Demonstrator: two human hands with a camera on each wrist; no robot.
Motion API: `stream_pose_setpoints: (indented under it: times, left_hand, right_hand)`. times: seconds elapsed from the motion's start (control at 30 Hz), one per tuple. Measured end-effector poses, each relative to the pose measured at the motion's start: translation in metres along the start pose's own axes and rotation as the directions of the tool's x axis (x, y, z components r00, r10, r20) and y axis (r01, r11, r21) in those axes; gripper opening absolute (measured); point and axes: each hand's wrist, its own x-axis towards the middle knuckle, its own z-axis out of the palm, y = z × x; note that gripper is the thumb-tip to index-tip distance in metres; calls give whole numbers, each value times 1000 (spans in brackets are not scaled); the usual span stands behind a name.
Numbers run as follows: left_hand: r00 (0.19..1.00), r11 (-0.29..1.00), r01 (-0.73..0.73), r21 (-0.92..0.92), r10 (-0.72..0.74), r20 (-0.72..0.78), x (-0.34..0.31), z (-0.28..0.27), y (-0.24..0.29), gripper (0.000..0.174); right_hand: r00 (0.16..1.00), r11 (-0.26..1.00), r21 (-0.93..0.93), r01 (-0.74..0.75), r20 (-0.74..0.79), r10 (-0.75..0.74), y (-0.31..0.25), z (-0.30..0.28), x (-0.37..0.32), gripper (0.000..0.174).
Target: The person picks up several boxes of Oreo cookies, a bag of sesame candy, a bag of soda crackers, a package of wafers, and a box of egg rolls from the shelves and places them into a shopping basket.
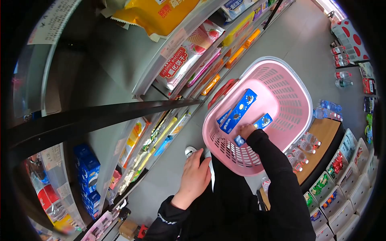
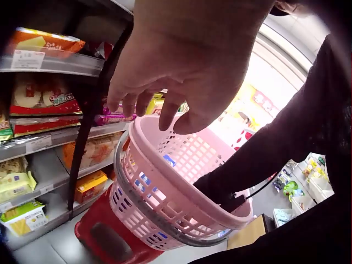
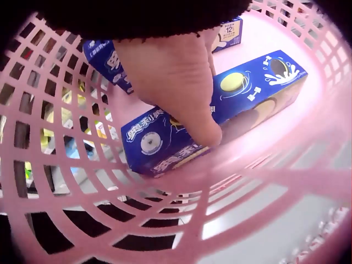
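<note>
Inside a pink plastic basket (image 1: 292, 140) with slotted walls, my right hand (image 1: 247, 130) grips a blue cookie box (image 3: 258, 88). The right wrist view shows the thumb along one side of this long box, with cookies printed on it. Next to it in the basket lies another blue cookie box (image 1: 241, 109), and part of a further blue box (image 1: 220, 119) shows by its lower end. My left hand (image 1: 194, 176) is held off the basket's near side with nothing in it. Its fingers (image 2: 169, 113) hang relaxed above the rim in the left wrist view.
Shelves with packaged snacks (image 1: 191, 56) rise on the left, behind a black post (image 1: 120, 109). A red object (image 2: 110, 236) is under the basket. Water bottles (image 1: 309, 144) stand by a wooden surface (image 1: 323, 136) at right, near bins of sweets (image 1: 335, 164).
</note>
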Motion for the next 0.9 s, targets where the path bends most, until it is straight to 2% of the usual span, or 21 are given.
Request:
stream_pose_setpoints:
  times: [0.07,0.1,0.13,0.2,0.23,0.27,0.3,0.33,0.43,0.47,0.53,0.6,0.67,0.7,0.73,0.8,0.83,0.87,0.9]
  left_hand:
    - [1000,999,-13,-30,14,14,2,2,1,30]
    - [999,998,-20,-62,22,30,3,3,2,30]
    - [999,998,-26,-62,27,21,3,6,3,30]
    - [991,979,14,-203,13,130,8,11,5,33]
    - [992,980,1,-199,23,122,11,12,8,33]
    - [984,957,61,-284,-10,178,16,13,11,38]
    - [971,923,124,-363,-37,238,20,15,14,44]
    - [974,924,108,-366,-25,227,24,17,16,44]
    - [982,873,146,-465,-71,175,36,16,25,64]
    - [987,873,129,-471,-68,145,36,17,25,64]
    - [982,685,184,-705,-104,155,32,22,20,61]
    - [994,666,99,-739,-93,49,23,7,19,57]
    - [993,589,15,-808,-105,-58,5,-17,15,53]
    - [988,669,23,-743,-130,-87,-7,-41,16,50]
    - [982,672,3,-740,-140,-123,-19,-49,7,50]
    - [982,407,-14,-913,-168,-90,-48,-69,-14,48]
    - [986,315,23,-949,-166,-31,-68,-86,-20,46]
    - [978,319,1,-948,-197,-66,-87,-96,-32,46]
    - [979,286,-5,-958,-195,-63,-107,-105,-43,47]
  right_hand:
    - [990,998,50,35,-140,-28,6,-3,-4,20]
    - [1000,993,116,-15,15,14,6,-39,-10,17]
    - [1000,994,108,-18,10,17,7,-60,-18,17]
    - [996,968,235,-91,46,83,11,-96,-33,19]
    - [993,970,228,-84,96,64,12,-127,-47,19]
    - [994,971,222,-92,86,74,11,-146,-57,19]
    - [994,958,265,-110,25,107,8,-161,-69,22]
    - [990,945,304,-123,-33,140,5,-175,-80,25]
    - [955,945,324,-44,-264,135,-16,-222,-109,26]
    - [945,949,315,-14,-306,115,-26,-241,-117,23]
    - [911,970,242,8,-401,93,-48,-267,-124,25]
    - [891,979,202,34,-450,62,-68,-296,-127,28]
    - [873,985,162,65,-487,22,-88,-313,-128,31]
    - [842,968,213,130,-540,5,-98,-321,-127,35]
    - [805,946,252,204,-593,-15,-108,-330,-124,40]
    - [815,823,421,382,-574,-85,-120,-353,-126,57]
    - [783,801,444,401,-620,-48,-126,-361,-126,59]
    - [752,774,471,423,-659,-10,-132,-365,-127,61]
    - [781,734,583,347,-613,118,-134,-358,-125,64]
